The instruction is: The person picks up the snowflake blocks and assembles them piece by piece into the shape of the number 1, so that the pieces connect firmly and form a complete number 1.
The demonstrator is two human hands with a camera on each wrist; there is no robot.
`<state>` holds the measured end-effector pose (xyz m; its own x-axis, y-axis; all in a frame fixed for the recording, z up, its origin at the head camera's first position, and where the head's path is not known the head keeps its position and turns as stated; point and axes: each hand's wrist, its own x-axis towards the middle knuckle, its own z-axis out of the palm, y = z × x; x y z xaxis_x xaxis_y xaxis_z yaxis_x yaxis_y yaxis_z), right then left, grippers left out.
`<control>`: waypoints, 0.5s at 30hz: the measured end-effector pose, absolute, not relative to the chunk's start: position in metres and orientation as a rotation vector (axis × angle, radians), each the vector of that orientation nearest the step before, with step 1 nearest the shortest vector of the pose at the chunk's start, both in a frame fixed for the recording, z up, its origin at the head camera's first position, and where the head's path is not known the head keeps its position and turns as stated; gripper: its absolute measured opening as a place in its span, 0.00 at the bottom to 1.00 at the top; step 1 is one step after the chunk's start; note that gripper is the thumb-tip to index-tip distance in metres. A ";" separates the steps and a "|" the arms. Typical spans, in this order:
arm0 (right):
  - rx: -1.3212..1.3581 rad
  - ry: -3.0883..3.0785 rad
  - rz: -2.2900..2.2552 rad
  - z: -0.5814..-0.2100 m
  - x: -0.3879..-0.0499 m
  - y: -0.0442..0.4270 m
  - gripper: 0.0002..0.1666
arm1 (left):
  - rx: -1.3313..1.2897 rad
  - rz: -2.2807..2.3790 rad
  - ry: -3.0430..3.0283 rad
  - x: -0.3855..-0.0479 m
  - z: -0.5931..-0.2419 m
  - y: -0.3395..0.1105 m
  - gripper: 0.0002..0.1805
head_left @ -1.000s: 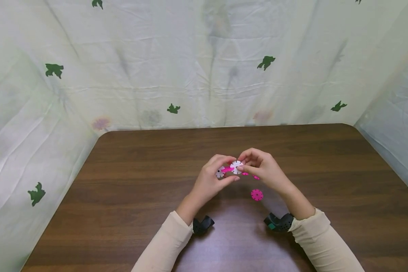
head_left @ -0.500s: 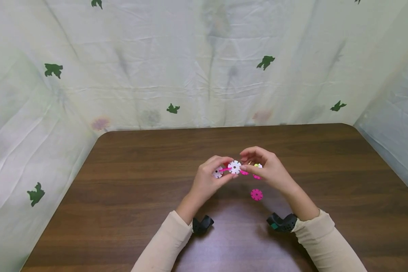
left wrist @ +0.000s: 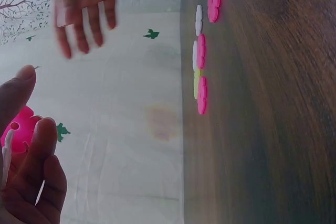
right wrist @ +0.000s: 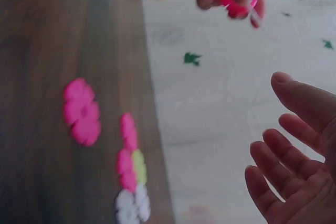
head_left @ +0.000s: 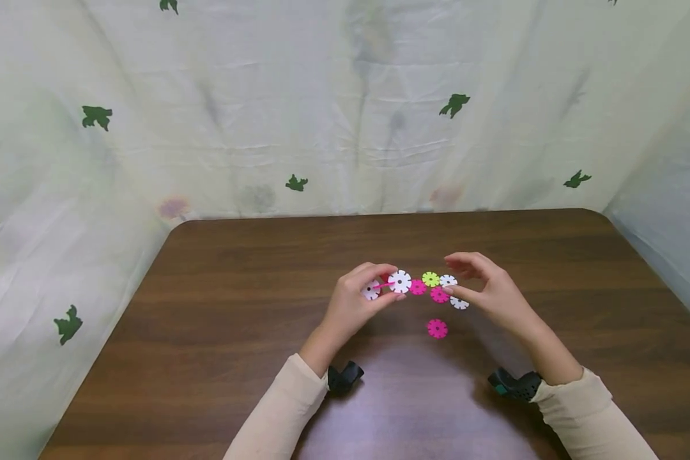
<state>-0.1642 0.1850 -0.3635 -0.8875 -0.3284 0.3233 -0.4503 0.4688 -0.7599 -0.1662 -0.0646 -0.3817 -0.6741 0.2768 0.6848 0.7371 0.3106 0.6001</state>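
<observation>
Held discs (head_left: 404, 283) coloured white, pink; lone disc (head_left: 437, 329), four o'clock from them, coloured pink; counter (head_left: 236, 332) wood-grained brown; backdrop (head_left: 333, 115) green-patterned.

Joined discs (head_left: 400, 282) in the left hand (head_left: 351, 297), above the table (head_left: 236, 287) and left of a group of five discs (head_left: 439, 294) lying on it. Right hand (head_left: 497, 294) above the table, mostly right of that group; a single disc (head_left: 437, 329) lies on the table before the group, apart from it. Cloth (head_left: 322, 115) behind the table and along both sides.
</observation>
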 end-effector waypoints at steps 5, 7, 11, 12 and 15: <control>0.671 -2.636 1.302 -0.383 -0.166 0.203 0.27 | -0.891 -1.335 -2.126 -0.167 -0.382 -0.063 0.20; 0.656 -2.666 1.282 -0.391 -0.167 0.207 0.26 | -0.896 -1.332 -2.123 -0.167 -0.381 -0.063 0.20; 0.628 -2.751 1.267 -0.403 -0.171 0.212 0.27 | -0.887 -1.335 -2.119 -0.166 -0.378 -0.064 0.20; 0.626 -2.770 1.263 -0.405 -0.172 0.212 0.27 | -0.881 -1.336 -2.120 -0.166 -0.378 -0.065 0.20; 0.637 -2.801 1.247 -0.411 -0.173 0.214 0.28 | -0.866 -1.342 -2.135 -0.163 -0.378 -0.066 0.20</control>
